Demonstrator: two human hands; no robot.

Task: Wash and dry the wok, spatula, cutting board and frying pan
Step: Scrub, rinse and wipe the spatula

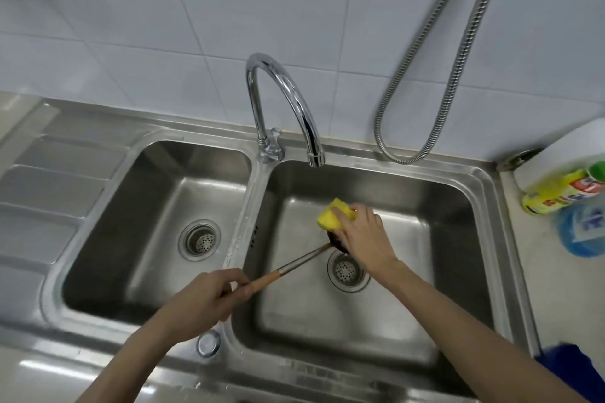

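My left hand (209,298) grips the wooden handle end of the spatula (291,267), which slants up to the right over the right basin of the steel sink (386,330). The spatula's dark head is mostly hidden under my right hand (363,235). That hand presses a yellow sponge (334,214) onto the head, just above the right drain (347,270). The wok, cutting board and frying pan are out of sight.
The chrome tap (288,108) arches over the right basin with no water running. The left basin (163,229) holds only its drain. Yellow and blue detergent bottles (563,193) stand on the right counter. A metal hose (458,75) hangs on the tiled wall. A ribbed drainboard (42,193) lies left.
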